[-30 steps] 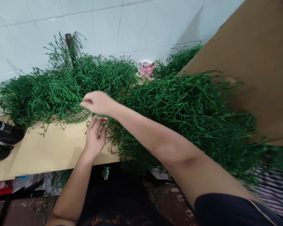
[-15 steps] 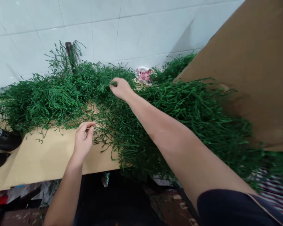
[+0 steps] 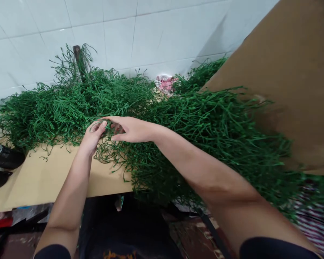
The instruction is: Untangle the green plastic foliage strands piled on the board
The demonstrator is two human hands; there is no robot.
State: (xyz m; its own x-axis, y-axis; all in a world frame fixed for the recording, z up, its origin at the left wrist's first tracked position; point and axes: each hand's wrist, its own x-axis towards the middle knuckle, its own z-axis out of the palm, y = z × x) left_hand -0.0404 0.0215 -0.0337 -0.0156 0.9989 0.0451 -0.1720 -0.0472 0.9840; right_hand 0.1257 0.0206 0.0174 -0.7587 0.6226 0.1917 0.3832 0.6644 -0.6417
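Note:
Thin green stems with small knobbed tips, perhaps artificial plant pieces, lie in a tangled heap (image 3: pixel 62 108) on the left and a denser pile (image 3: pixel 205 118) on the right. My left hand (image 3: pixel 93 136) is closed in a pinch at the near edge of the left heap, with a thin green stem (image 3: pixel 108 124) at its fingertips. Just to its right, my right hand (image 3: pixel 135 129) has thumb and fingers apart, reaching around the stems by the left fingertips. Loose stems (image 3: pixel 113 154) lie below both hands.
The stems lie on a tan cardboard sheet (image 3: pixel 54 176). A large brown cardboard panel (image 3: pixel 291 82) leans at right. A black bottle (image 3: pixel 4 155) lies at far left. Behind stand a dark upright piece (image 3: pixel 77 59), a pink-and-white item (image 3: pixel 166 84) and a tiled wall (image 3: pixel 118 39).
My right hand has come back from the far heap toward my left hand, and its fingers have spread. My left hand has moved slightly up and left, meeting the stems.

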